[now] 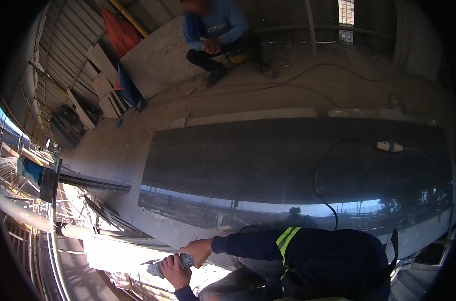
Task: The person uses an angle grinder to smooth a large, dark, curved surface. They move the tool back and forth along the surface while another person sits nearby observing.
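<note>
Both my hands are closed around a grey-blue handheld power tool (157, 269), low in the picture and left of centre. My left hand (176, 273) wraps its body, and my right hand (198, 251) grips its rear end from above. A thin dark part points away from its far-left end; glare and small size hide the exact kind of tool. Just beyond my right arm lies a large dark polished slab (238, 165), which reflects light along its near edge. A black cable (317, 183) runs over the slab towards my arm.
A pale cable connector (389, 146) rests on the slab's right part. At far left a blue tool (32, 170) sits by a metal rail (95, 183). Across the floor a person (218, 30) sits with hands together. Boards (102, 85) lean on the wall; scaffold pipes (25, 213) stand left.
</note>
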The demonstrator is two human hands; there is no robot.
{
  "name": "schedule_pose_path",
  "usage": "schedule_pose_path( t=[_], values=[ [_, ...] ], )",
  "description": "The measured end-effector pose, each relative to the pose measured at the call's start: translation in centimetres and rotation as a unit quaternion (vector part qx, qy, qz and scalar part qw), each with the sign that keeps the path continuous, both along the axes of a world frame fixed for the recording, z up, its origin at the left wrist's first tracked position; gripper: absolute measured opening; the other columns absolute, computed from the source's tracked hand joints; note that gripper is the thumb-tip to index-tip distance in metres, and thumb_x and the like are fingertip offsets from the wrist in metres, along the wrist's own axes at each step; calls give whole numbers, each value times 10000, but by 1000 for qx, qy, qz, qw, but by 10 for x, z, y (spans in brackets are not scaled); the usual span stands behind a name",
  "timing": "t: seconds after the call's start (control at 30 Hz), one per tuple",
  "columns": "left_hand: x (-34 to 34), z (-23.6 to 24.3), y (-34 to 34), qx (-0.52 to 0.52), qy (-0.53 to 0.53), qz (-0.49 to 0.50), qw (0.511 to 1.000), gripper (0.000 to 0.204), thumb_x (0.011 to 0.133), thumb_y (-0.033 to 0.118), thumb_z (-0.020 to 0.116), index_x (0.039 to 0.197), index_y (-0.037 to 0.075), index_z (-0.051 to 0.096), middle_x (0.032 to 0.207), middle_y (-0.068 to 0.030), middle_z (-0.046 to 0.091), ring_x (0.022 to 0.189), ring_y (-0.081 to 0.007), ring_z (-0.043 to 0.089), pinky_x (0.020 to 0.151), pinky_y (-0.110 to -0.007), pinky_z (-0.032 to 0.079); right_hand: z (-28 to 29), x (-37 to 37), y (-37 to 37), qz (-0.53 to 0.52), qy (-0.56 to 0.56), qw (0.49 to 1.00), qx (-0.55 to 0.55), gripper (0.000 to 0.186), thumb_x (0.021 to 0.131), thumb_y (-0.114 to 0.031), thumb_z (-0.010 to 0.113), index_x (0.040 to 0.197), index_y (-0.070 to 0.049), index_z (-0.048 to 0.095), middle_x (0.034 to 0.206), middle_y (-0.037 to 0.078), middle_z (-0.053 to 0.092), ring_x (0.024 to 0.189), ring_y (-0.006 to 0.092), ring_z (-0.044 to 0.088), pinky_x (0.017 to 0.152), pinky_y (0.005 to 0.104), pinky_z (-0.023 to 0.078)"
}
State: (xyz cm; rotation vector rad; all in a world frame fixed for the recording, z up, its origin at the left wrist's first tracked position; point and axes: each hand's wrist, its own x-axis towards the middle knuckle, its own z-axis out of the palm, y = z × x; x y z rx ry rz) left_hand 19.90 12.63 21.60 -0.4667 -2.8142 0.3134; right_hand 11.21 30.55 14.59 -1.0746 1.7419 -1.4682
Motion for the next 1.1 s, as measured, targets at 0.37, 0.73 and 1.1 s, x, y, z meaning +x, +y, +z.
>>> schedule_pose_path(
  t=[0.37, 0.73, 1.1],
  values=[
    [42, -17, -16, -28, -36, 34, 998, 386, 639, 141, 760, 1009, 83, 670, 940, -106, 620, 981, -342, 601, 957, -500, 449, -4, 27, -8, 54, -44, 997, 24, 626, 634, -130, 832, 1216, -10, 635, 918, 154, 744, 732, 262, 745, 598, 401, 581],
    [36, -18, -13, 1, -49, 23, 999, 354, 650, 134, 769, 992, 91, 686, 950, -106, 610, 984, -342, 598, 971, -500, 445, -22, 28, -18, 27, -19, 999, 14, 582, 663, -146, 820, 1192, -26, 608, 846, 157, 729, 655, 265, 717, 584, 410, 559],
    [29, -24, -15, 13, -54, -18, 998, 361, 654, 105, 770, 1006, 97, 689, 962, -112, 610, 993, -342, 596, 971, -484, 462, -18, 36, -7, 7, -54, 998, 33, 686, 645, -157, 833, 1271, -11, 590, 942, 188, 743, 770, 293, 749, 642, 411, 590]
  ],
)
